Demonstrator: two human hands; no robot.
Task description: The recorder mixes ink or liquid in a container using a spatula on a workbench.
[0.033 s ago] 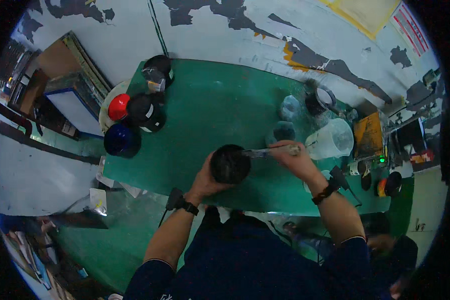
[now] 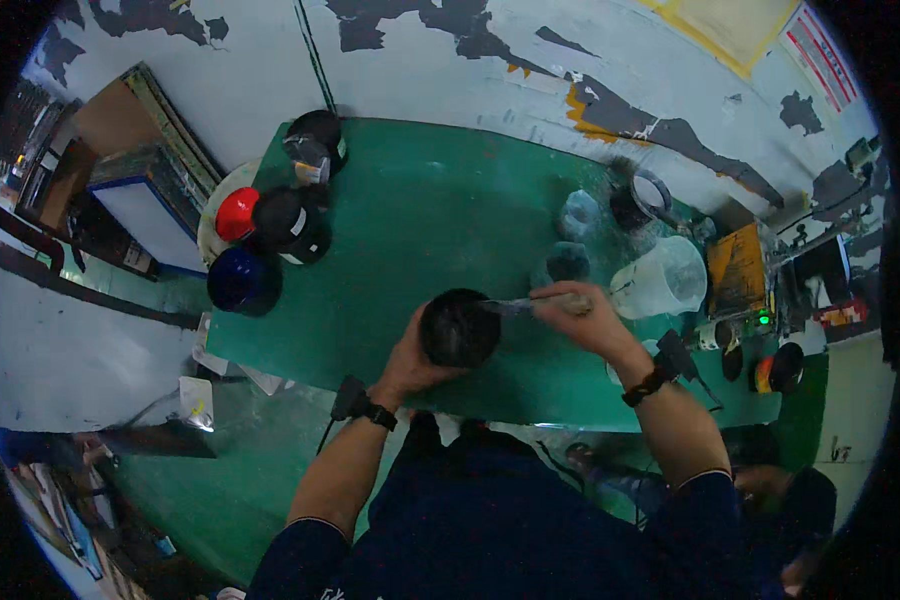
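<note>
My left hand (image 2: 410,362) is wrapped round the side of a round black tub (image 2: 460,330) near the front edge of the green table. The tub's open top faces me, and its inside is dark, so I cannot make out the contents. In my right hand (image 2: 585,322) is a spatula (image 2: 515,306) with a pale, stained handle and a thin greyish blade. The blade points left, and its tip is at the tub's upper right rim. Both wrists wear dark straps with small black devices.
On the green table (image 2: 400,220), black tubs (image 2: 282,220), a red lid (image 2: 237,214) and a dark blue container (image 2: 243,281) stand left. A translucent bucket (image 2: 662,278), a clear bluish container (image 2: 579,215) and a dark pot (image 2: 638,203) stand right. Another person (image 2: 800,510) is at lower right.
My right hand and the spatula have shifted slightly left. My left hand and the black tub stay in place.
</note>
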